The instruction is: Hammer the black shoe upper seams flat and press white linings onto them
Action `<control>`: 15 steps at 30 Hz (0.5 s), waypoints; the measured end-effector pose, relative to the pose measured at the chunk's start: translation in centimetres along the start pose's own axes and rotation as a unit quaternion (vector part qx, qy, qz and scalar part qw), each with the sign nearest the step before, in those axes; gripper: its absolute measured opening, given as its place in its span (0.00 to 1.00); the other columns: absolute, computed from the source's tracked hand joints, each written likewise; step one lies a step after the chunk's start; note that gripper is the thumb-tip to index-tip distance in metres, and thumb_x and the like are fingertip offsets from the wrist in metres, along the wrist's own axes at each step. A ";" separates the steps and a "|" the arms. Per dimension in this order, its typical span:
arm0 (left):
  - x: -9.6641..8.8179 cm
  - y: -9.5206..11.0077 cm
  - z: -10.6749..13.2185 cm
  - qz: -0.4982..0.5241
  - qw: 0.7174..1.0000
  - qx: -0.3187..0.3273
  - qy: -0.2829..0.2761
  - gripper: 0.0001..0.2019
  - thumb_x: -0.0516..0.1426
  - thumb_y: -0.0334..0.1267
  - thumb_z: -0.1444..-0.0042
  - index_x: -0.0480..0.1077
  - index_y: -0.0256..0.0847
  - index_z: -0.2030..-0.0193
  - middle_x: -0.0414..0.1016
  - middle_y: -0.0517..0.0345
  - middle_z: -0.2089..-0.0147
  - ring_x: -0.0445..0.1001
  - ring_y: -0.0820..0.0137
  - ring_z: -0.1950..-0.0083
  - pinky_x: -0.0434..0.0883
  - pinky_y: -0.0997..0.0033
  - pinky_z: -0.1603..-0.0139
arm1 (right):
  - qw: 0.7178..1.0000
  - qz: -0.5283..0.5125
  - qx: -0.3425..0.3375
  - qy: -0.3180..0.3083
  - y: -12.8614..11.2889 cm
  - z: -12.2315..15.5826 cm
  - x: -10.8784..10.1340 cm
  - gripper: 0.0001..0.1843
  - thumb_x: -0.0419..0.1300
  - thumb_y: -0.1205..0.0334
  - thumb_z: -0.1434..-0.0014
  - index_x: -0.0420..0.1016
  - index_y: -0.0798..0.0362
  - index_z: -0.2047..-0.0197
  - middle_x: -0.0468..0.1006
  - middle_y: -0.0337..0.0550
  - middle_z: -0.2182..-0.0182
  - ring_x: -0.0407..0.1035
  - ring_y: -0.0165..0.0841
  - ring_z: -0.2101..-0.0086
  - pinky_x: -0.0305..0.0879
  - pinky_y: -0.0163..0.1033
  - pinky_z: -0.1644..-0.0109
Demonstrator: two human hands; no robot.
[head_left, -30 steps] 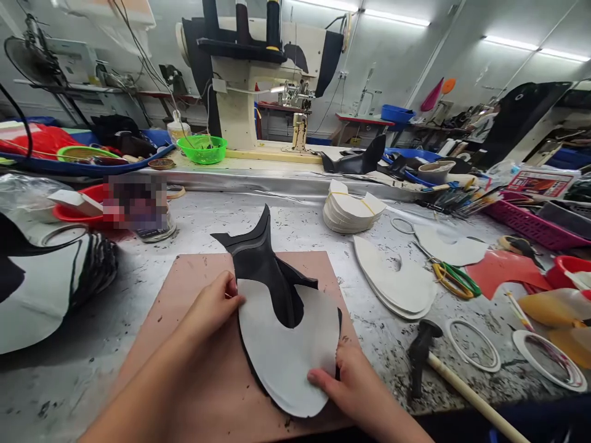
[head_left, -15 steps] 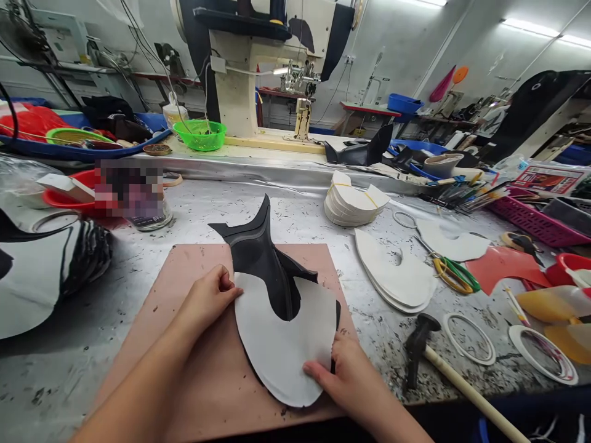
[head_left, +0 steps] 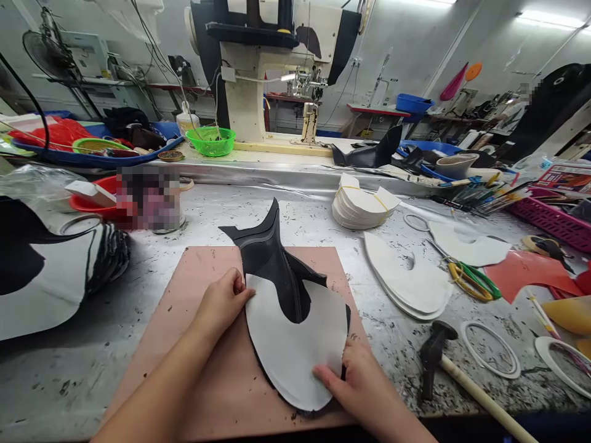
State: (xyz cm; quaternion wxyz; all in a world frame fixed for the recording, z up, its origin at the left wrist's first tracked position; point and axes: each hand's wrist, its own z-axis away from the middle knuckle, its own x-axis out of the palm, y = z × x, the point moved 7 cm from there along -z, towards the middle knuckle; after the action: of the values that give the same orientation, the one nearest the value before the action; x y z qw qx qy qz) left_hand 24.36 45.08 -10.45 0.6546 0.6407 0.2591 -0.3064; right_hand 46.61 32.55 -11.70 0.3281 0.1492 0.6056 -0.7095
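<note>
A black shoe upper lies on a pink board, with a white lining piece laid over its lower half. My left hand pinches the left edge of the white piece, fingers curled. At the piece's lower right edge, my right hand presses down with thumb and fingers closed on it.
A hammer lies to the right of the board. Stacks of white cut pieces, scissors and white rings cover the right. Black-and-white uppers are piled at left. A sewing machine stands behind.
My hands and the white piece hold the same grip. Only the camera view has shifted slightly.
</note>
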 end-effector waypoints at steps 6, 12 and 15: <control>0.0 0.3 0.4 -0.024 0.999 0.020 0.018 0.13 0.54 0.44 0.52 0.51 0.46 0.77 0.68 0.65 0.74 0.67 0.70 0.72 0.61 0.72 0.70 | 1.000 -0.002 -0.005 0.010 -0.3 -0.1 0.1 0.11 0.57 0.63 0.47 0.78 0.54 0.62 0.75 0.51 0.59 0.69 0.43 0.57 0.66 0.44 0.55; 0.4 0.9 0.7 -0.108 0.993 0.046 0.026 0.11 0.53 0.40 0.48 0.52 0.45 0.76 0.68 0.64 0.75 0.68 0.69 0.73 0.61 0.72 0.72 | 1.000 0.020 -0.006 0.021 -0.2 0.0 0.2 0.10 0.57 0.62 0.47 0.78 0.55 0.64 0.75 0.51 0.61 0.70 0.43 0.58 0.66 0.43 0.55; 0.4 1.5 1.0 -0.177 0.981 0.070 0.025 0.08 0.51 0.39 0.45 0.57 0.45 0.74 0.70 0.59 0.73 0.69 0.65 0.72 0.61 0.69 0.72 | 0.999 0.041 -0.007 0.023 -0.2 0.1 0.2 0.11 0.56 0.61 0.46 0.78 0.55 0.64 0.75 0.52 0.62 0.70 0.43 0.60 0.66 0.43 0.57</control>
State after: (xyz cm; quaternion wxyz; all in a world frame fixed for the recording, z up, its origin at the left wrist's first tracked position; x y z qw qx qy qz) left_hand 25.73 44.01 -9.67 0.5366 0.6364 0.3626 -0.4189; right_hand 46.35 32.37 -11.71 0.3440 0.1884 0.6110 -0.6877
